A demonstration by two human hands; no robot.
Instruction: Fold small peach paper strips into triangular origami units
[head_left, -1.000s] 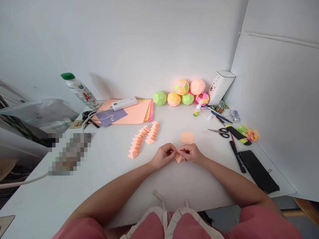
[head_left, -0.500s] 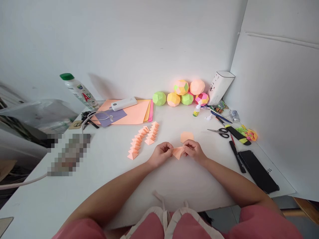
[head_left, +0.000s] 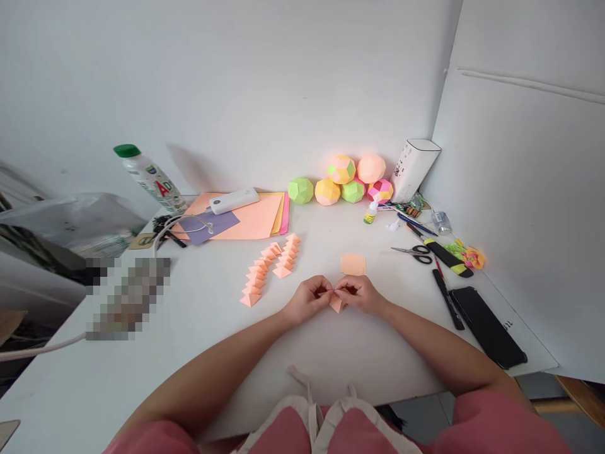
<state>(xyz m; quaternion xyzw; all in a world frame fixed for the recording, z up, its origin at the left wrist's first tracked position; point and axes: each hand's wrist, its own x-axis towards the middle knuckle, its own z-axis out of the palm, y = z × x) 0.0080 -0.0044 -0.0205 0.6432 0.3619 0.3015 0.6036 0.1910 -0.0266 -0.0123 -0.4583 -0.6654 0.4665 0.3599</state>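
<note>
Between my hands is a small folded piece of peach paper (head_left: 336, 303), its pointed end hanging down toward me. My left hand (head_left: 309, 299) pinches its left side. On the other side my right hand (head_left: 360, 295) grips it, and the fingertips of both hands almost meet, covering the paper's upper part. Just beyond them lies a small stack of square peach paper (head_left: 353, 263). To the left, two rows of folded peach paper pieces (head_left: 258, 273) lie nested on the white table (head_left: 198, 353).
At the wall stand several faceted paper balls (head_left: 300, 190) and a glue bottle (head_left: 370, 212). Scissors (head_left: 416, 251), a box cutter (head_left: 449, 255) and a black phone (head_left: 489, 328) lie to the right. Back left are paper sheets (head_left: 259, 221), a power bank (head_left: 235, 200) and a tall bottle (head_left: 154, 180).
My hands have come closer together, and the paper between them has folded in from a wider triangle to a narrower shape. The view has shifted slightly.
</note>
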